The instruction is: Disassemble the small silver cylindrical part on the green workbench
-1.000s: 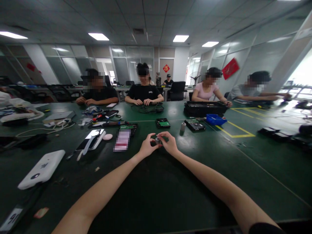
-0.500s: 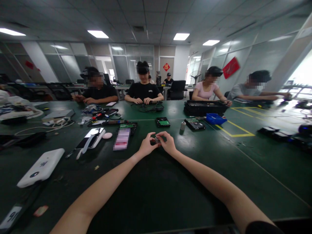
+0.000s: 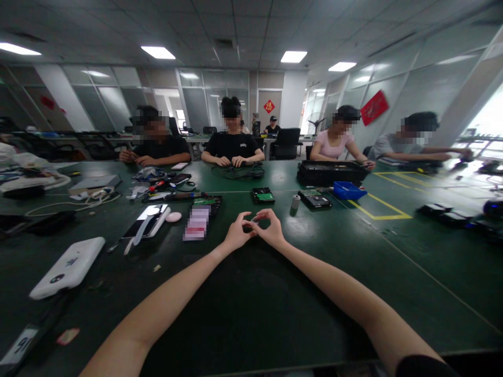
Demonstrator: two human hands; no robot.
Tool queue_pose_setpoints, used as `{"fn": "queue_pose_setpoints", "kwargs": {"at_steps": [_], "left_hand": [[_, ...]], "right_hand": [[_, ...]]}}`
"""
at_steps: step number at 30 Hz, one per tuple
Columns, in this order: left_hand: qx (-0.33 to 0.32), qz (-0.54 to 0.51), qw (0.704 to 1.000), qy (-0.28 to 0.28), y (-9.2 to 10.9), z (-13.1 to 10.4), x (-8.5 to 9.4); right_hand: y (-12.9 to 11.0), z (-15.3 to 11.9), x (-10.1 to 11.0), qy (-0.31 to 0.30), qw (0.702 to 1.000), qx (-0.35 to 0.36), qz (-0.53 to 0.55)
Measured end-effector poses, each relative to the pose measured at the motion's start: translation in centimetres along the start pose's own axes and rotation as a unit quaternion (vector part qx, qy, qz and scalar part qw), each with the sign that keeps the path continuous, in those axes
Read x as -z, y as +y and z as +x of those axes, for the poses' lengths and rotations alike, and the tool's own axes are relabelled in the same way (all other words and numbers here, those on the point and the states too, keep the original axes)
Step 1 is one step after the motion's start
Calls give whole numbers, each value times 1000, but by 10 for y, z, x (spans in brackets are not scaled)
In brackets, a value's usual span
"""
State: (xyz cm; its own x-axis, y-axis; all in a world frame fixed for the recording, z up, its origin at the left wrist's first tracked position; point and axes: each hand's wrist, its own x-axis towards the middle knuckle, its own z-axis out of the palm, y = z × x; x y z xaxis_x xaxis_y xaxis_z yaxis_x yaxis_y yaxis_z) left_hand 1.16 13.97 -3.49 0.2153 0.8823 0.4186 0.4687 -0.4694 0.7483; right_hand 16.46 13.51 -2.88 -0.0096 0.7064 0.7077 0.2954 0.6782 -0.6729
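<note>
My left hand (image 3: 238,233) and my right hand (image 3: 272,229) meet over the middle of the green table (image 3: 255,303), fingertips curled toward each other. Between the fingertips is a small greyish thing (image 3: 255,220), mostly covered and too small to name. Both hands are closed about it in a pinch. Just beyond them lies a hard drive (image 3: 263,196) with a green circuit board on top. To its right stands a small grey cylinder (image 3: 295,201), beside a second bare drive (image 3: 315,199).
On the left lie a phone (image 3: 197,222), a pink round case (image 3: 173,217), a white device (image 3: 67,268) and tangled cables. A blue bin (image 3: 349,191) and a black case (image 3: 332,173) stand at the right back. Several people sit across the table.
The fingers have shifted slightly around the small thing, which shows less than before. My right fingertips sit a little higher and closer to the left ones. The arms stay about where they were.
</note>
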Motion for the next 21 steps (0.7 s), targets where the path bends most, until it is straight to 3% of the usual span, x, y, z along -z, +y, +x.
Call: {"fn": "queue_pose_setpoints", "kwargs": {"at_steps": [21], "left_hand": [[-6,16,1000,3,2,-1,2]], "right_hand": [[-1,3,4,12,998,-47,39]]}}
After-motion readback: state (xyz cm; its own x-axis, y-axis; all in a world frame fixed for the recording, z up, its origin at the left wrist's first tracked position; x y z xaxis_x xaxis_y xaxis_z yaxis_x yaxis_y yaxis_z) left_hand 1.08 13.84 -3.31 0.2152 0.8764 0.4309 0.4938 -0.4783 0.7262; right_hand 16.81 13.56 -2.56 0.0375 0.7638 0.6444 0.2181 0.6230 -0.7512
